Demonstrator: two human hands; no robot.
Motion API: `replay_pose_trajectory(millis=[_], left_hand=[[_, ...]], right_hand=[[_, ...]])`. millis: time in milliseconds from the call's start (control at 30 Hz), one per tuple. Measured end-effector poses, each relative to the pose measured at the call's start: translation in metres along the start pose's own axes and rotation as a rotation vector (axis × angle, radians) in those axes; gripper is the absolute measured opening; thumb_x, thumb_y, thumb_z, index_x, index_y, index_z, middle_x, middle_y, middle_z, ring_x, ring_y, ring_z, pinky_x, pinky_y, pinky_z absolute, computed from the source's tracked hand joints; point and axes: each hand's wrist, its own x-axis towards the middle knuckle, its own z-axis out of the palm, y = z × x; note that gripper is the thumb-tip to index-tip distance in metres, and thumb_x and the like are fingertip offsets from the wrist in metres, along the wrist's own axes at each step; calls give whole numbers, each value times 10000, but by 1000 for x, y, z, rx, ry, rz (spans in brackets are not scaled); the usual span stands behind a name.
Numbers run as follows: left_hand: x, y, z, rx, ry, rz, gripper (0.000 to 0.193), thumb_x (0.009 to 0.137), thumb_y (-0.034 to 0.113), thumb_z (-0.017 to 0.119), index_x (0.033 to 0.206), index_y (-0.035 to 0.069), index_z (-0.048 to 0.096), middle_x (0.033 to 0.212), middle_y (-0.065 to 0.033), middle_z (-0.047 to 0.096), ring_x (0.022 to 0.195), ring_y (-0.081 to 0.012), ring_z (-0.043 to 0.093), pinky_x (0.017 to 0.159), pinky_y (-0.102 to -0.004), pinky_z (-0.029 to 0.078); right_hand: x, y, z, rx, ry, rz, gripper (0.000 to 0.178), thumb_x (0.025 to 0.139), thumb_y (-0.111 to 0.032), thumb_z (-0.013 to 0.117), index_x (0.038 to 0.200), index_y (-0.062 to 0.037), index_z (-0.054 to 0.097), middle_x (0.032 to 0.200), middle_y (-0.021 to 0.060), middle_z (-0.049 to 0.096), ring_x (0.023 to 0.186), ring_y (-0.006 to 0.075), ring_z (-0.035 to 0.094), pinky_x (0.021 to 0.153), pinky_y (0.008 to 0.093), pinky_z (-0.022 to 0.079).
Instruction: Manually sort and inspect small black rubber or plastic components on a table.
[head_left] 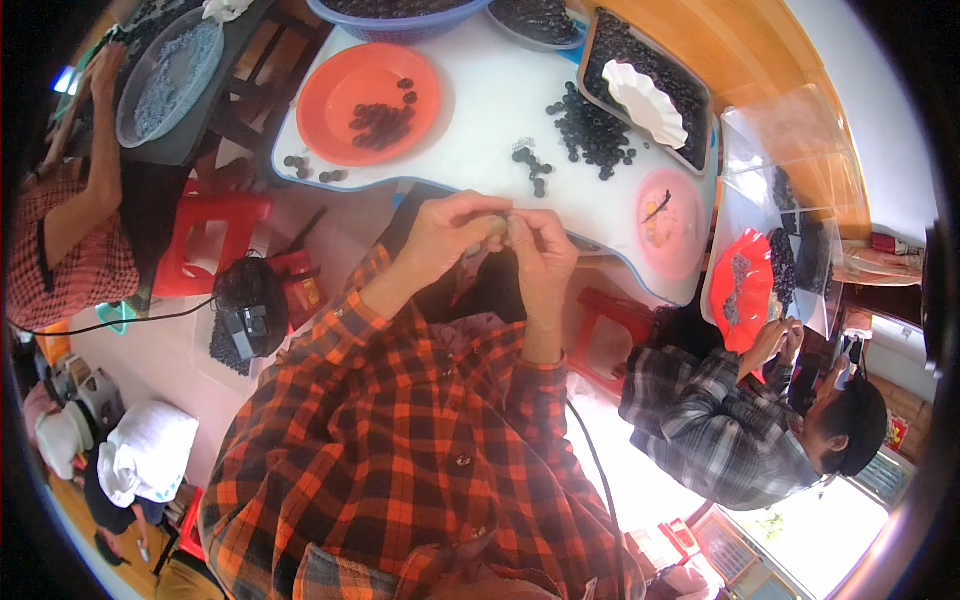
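My left hand (pixel 448 236) and my right hand (pixel 544 258) meet at the near edge of the white table (pixel 470 130). Their fingertips are pinched close together. Between them is a small piece, too small and too covered by fingers to name. Just beyond my hands lies a little group of small black round pieces (pixel 533 172). A bigger heap of the same black pieces (pixel 596 132) spreads farther right. An orange basin (pixel 322 85) at the far left holds several dark round pieces, and a few more (pixel 315 171) sit on the table corner beside it.
A metal tray (pixel 712 110) of black pieces carries a white scalloped dish (pixel 645 103). A pink plate (pixel 655 190) lies at the right, a blue basin (pixel 400 25) at the back. Co-workers sit right, near a red dish (pixel 741 290), and left, by a basin (pixel 130 110).
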Motion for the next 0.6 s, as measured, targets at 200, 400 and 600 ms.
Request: replay_pose_trajectory(millis=[200, 400, 600], left_hand=[[7, 16, -14, 236, 119, 102, 210, 924, 27, 623, 1127, -9, 661, 863, -22, 644, 710, -63, 585, 649, -204, 513], [29, 41, -54, 961, 492, 433, 205, 852, 103, 686, 1036, 16, 692, 927, -109, 666, 788, -196, 645, 714, -306, 516], [50, 51, -67, 1288, 662, 550, 183, 820, 116, 685, 986, 41, 700, 911, -148, 649, 841, -310, 639, 737, -389, 521]], right_hand=[[15, 11, -12, -405, 128, -210, 39, 880, -28, 665, 905, 2, 660, 832, 63, 614, 695, 119, 594, 617, 253, 476], [41, 38, -36, -755, 342, -385, 59, 867, -48, 663, 917, -18, 664, 886, 124, 611, 690, 254, 620, 603, 345, 503], [54, 56, -45, -808, 434, -394, 79, 846, -45, 678, 921, -24, 668, 858, 120, 619, 702, 259, 631, 610, 344, 514]])
